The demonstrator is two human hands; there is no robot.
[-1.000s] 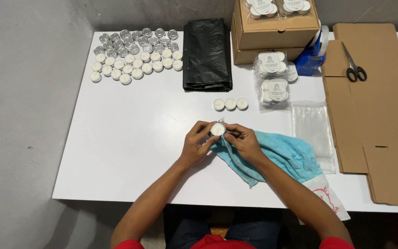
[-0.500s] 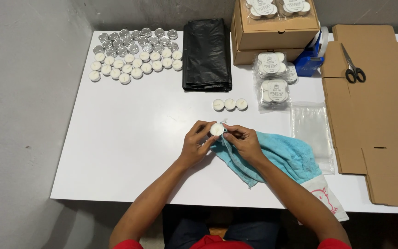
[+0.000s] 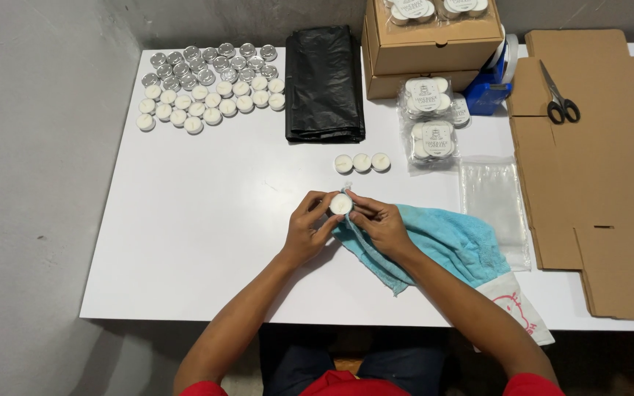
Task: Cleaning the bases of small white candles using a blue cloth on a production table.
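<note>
A small white tealight candle is held over the white table between both hands. My left hand grips its left side with thumb and fingers. My right hand pinches its right side and also has a corner of the light blue towel in its fingers. The towel spreads to the right under my right forearm. Three more white tealights lie in a short row just beyond the hands.
Many tealights, white and silver-cupped, cover the far left corner. A folded black plastic bag lies mid-back. Cardboard boxes, bagged tealight packs, a blue tape dispenser, clear bags, flat cardboard and scissors are right.
</note>
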